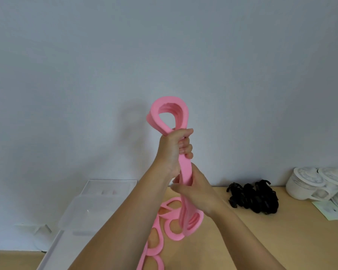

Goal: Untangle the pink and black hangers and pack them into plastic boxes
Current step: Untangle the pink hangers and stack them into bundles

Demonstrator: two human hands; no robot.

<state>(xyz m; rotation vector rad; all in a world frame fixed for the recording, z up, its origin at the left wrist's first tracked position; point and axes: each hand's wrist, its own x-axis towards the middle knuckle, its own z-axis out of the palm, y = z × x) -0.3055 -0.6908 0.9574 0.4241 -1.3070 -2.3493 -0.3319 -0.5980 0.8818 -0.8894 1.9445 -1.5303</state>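
Left hand (172,149) and right hand (195,189) curl fingers (186,145) round the pink hangers (184,168); a hard tug might snap tangled loops.

2 hands, left (174,151) above right (195,190), hold a hanger bundle (184,170) upright over the table (242,240). Boxes (98,207) sit left; hanger heap (256,197) and pots (308,184) right.
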